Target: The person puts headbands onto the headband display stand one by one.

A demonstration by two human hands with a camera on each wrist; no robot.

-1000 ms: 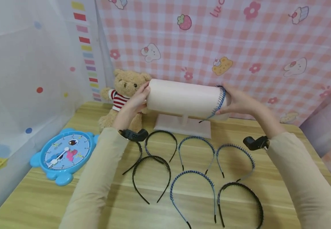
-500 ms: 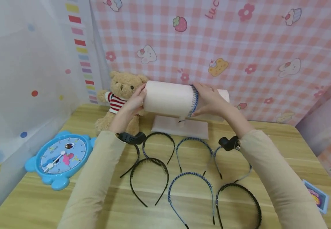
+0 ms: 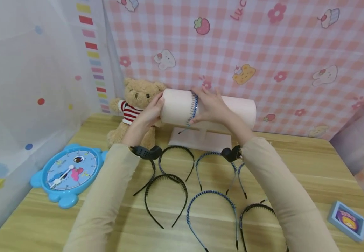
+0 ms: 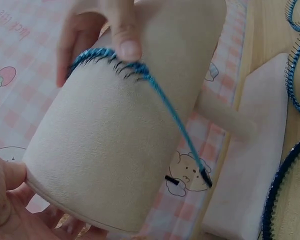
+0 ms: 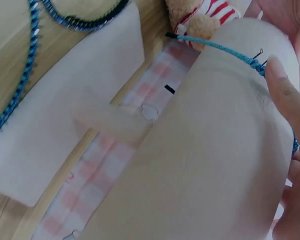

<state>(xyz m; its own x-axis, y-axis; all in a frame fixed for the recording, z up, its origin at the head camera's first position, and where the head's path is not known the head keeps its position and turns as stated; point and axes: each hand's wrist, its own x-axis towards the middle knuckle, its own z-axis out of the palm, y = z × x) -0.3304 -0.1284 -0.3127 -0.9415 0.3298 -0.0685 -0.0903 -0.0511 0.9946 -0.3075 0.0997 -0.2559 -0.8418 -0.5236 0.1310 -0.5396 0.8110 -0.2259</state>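
A pale, padded cylindrical headband stand (image 3: 239, 107) lies crosswise on a post above its flat base (image 3: 186, 140). Round its left part sits a blue toothed headband (image 3: 195, 104), its tips hanging below the cylinder. My right hand (image 3: 212, 107) holds this headband, thumb in front and fingers over the top; in the left wrist view the thumb presses on the blue band (image 4: 165, 102). At the cylinder's left end, my left hand (image 3: 150, 111) grips the rim. Parts of both hands' fingers are hidden behind the cylinder.
Several loose headbands lie in front of the stand, among them a black one (image 3: 166, 176) and a blue one (image 3: 211, 191). A teddy bear (image 3: 141, 96) sits behind my left hand. A blue toy clock (image 3: 73, 169) is at left, a small blue frame (image 3: 347, 220) at right.
My right hand has slid the blue headband leftward along the cylinder, from its right end to its left part. The left hand has stayed at the left rim.
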